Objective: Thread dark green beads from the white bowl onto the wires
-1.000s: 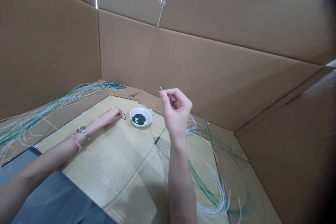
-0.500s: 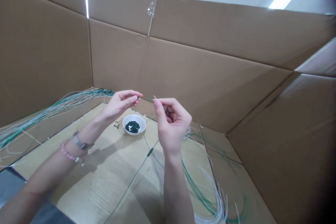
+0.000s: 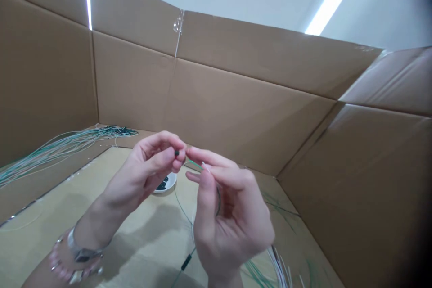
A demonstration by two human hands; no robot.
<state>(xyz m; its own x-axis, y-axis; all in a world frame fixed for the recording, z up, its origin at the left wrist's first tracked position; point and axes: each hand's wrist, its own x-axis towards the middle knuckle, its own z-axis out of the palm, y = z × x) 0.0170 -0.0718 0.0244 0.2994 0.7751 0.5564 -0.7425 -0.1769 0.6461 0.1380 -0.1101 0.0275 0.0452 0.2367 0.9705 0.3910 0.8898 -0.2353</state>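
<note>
My left hand point(image 3: 153, 166) pinches a small dark green bead point(image 3: 177, 153) between thumb and fingertips. Close beside it, my right hand point(image 3: 232, 202) is closed on a green wire point(image 3: 195, 163) and a white wire point(image 3: 205, 167), held between thumb and index finger. The green wire's end points at my left fingertips; whether it touches the bead, I cannot tell. Below my hands, a green strand runs down to a dark green sleeve-like piece point(image 3: 186, 262). A white bowl point(image 3: 173, 182) of dark beads point(image 3: 162, 184) is partly hidden behind my left hand.
At the left lies a long bundle of green and white wires point(image 3: 77, 144) with dark ends. More wires point(image 3: 258, 272) lie at the lower right. Cardboard walls point(image 3: 249, 117) enclose the pale work board point(image 3: 84, 193).
Both hands appear larger and lower, and have come together, the green wire's end now at the left fingertips. The view has shifted, and my left hand now covers part of the bowl.
</note>
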